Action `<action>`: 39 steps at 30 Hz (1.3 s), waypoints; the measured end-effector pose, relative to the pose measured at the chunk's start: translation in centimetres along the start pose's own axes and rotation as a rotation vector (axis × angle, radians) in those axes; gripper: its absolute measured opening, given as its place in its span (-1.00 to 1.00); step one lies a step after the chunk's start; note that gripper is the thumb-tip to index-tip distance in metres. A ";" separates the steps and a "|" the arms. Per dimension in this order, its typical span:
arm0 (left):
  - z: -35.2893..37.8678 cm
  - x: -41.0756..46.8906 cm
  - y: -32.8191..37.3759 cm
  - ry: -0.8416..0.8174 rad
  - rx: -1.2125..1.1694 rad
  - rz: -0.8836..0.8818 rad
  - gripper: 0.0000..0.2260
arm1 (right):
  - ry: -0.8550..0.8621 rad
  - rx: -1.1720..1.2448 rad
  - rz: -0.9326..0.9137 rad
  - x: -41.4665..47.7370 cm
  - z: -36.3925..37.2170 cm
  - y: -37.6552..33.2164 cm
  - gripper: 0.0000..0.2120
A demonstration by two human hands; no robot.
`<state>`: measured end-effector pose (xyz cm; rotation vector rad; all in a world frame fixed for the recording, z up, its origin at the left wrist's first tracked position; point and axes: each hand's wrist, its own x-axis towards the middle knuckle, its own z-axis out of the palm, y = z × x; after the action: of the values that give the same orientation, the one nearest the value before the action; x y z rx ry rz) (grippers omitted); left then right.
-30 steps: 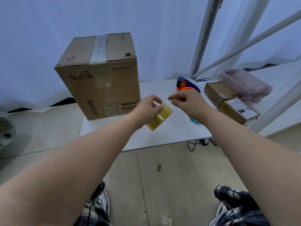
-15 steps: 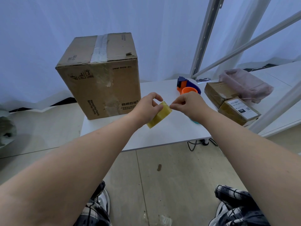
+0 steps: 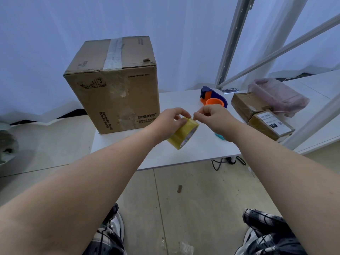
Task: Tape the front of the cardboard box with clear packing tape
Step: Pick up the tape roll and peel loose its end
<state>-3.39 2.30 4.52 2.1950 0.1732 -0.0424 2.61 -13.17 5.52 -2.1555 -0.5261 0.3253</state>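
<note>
A tall brown cardboard box [image 3: 117, 96] stands at the left end of the small white table [image 3: 184, 153], with an old strip of tape across its top. My left hand [image 3: 169, 122] grips a yellowish roll of clear packing tape [image 3: 181, 136] above the table, just right of the box's front face. My right hand [image 3: 213, 116] has thumb and forefinger pinched together at the roll's upper edge. Whether a tape end is caught between them is too small to tell.
An orange and blue tape dispenser [image 3: 213, 98] sits behind my right hand, and something teal [image 3: 219, 135] peeks out under my wrist. Two wrapped parcels [image 3: 263, 116] and a pink bag [image 3: 277, 96] lie at the right. Metal frame posts [image 3: 233, 43] rise behind. Cables [image 3: 226, 161] hang under the table.
My right hand has moved left, from a gap beside the roll to its upper edge. My left hand has tilted the roll slightly and kept its grip.
</note>
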 end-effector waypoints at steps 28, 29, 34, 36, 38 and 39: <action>0.5 0.2 0.1 0.193 0.064 0.071 -0.82 | 0.116 0.189 0.052 0.4 1.1 -1.3 -0.80; 0.5 0.1 0.2 0.189 0.068 0.068 -0.82 | 0.099 0.181 0.048 0.3 1.1 -1.3 -0.81; 0.5 0.1 0.3 0.207 0.099 0.041 -0.79 | 0.092 0.106 0.029 0.2 1.2 -1.4 -0.87; 0.5 0.1 0.4 0.237 0.072 0.008 -0.77 | 0.119 0.026 0.016 0.4 1.3 -1.5 -0.86; 0.3 -0.1 0.6 0.240 0.013 -0.036 -0.75 | 0.144 -0.048 0.011 0.4 1.5 -1.6 -0.84; 0.2 -0.2 0.6 0.218 -0.033 -0.049 -0.75 | 0.151 -0.072 0.008 0.4 1.5 -1.7 -0.83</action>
<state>-3.46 1.77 4.84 2.1595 0.3472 0.1722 1.90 -11.04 6.02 -2.2311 -0.4489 0.1484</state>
